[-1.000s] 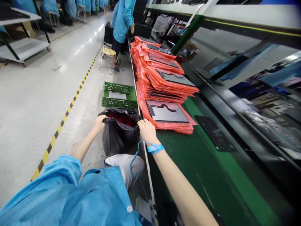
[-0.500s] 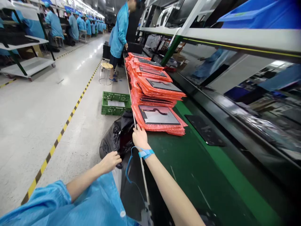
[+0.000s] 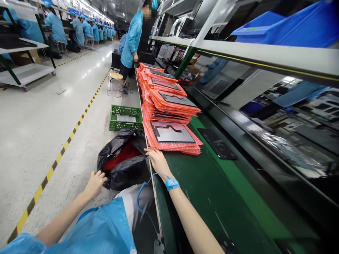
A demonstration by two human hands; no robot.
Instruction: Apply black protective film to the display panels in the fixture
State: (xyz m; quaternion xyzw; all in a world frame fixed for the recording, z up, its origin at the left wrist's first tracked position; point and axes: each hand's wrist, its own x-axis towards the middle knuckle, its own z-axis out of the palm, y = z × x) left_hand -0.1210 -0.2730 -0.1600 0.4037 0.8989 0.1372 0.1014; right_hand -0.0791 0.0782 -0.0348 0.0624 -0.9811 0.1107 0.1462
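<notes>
A black plastic bag [image 3: 127, 171] hangs beside the bench with its mouth spread, and red material [image 3: 123, 155] shows inside. My left hand [image 3: 94, 184] is closed on the bag's near left rim. At the bench edge, my right hand [image 3: 158, 161] pinches the opposite side of the rim; its fingertips are partly hidden. A blue wrist strap [image 3: 172, 184] with a coiled cord circles my right wrist. Just beyond that hand lies a stack of red bubble-wrap pouches [image 3: 174, 146], topped by a flat display panel [image 3: 173, 132] with a dark ribbon cable.
More pouch stacks [image 3: 161, 91] line the green bench [image 3: 201, 197]. A dark flat panel [image 3: 217, 143] lies to their right. Beyond the bag, a green crate [image 3: 125, 123] and a stool [image 3: 116, 76] stand on the floor. A co-worker [image 3: 131, 38] stands at the bench's far end.
My left hand has moved left, pulling the bag's mouth wide and exposing the red inside. My right hand stays by the bench edge. The view has shifted slightly.
</notes>
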